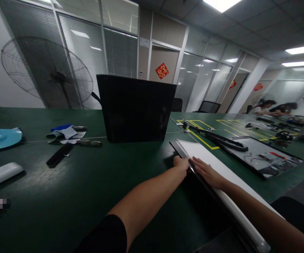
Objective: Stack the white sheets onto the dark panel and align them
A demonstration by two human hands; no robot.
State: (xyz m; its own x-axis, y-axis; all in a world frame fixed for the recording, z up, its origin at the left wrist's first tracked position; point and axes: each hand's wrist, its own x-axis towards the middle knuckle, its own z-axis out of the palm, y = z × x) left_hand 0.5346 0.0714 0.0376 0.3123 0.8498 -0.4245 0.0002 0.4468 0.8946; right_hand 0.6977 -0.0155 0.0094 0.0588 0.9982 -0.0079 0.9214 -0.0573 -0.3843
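A large flat white panel [228,175] with a dark rim and a pale rounded long edge is tilted over the right part of the green table. My left hand [181,164] is closed around its near edge, close to the far corner, with the fingertips hidden. Just to the right, my right hand [209,175] lies on the panel with its fingers stretched along the rim. A black flat screen-like panel [138,109] stands upright beyond my hands.
On the green table [88,196], cloths and papers [69,133], a black strip [59,154], a white bar [2,175] and blue fan blades [5,137] lie left. A panel with loose parts [262,154] lies right. Seated people [275,107] work farther back. A wire-caged fan [54,75] stands behind.
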